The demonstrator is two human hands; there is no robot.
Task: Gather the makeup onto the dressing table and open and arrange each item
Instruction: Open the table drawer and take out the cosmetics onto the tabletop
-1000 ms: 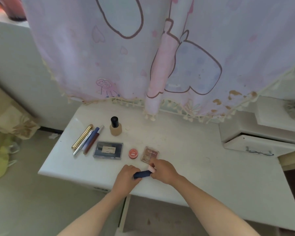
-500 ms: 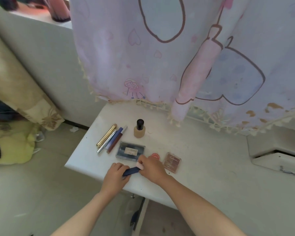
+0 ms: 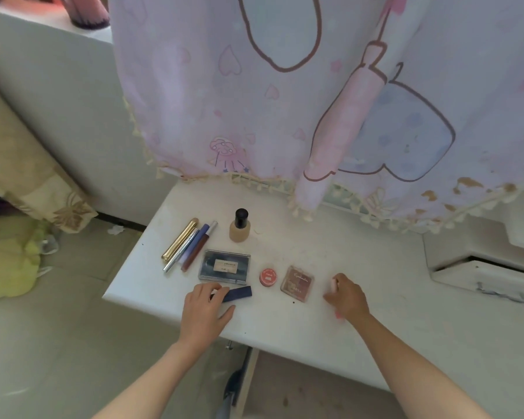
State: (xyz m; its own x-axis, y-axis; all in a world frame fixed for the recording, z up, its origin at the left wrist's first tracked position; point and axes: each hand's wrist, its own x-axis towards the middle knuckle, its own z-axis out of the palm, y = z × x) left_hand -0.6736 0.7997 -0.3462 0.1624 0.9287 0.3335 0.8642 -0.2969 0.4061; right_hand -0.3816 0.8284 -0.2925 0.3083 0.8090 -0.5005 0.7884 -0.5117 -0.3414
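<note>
Pink cartoon curtain (image 3: 285, 101), white wall (image 3: 58, 116), tiled floor (image 3: 58, 343)

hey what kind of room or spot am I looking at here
Probably a bedroom dressing corner at home. A white dressing table carries makeup: a foundation bottle, a small eyeshadow palette and a row of slim tubes. A pink cartoon-print curtain hangs behind it.

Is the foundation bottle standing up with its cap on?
Yes. The bottle stands upright on the table, its black cap on top.
</note>
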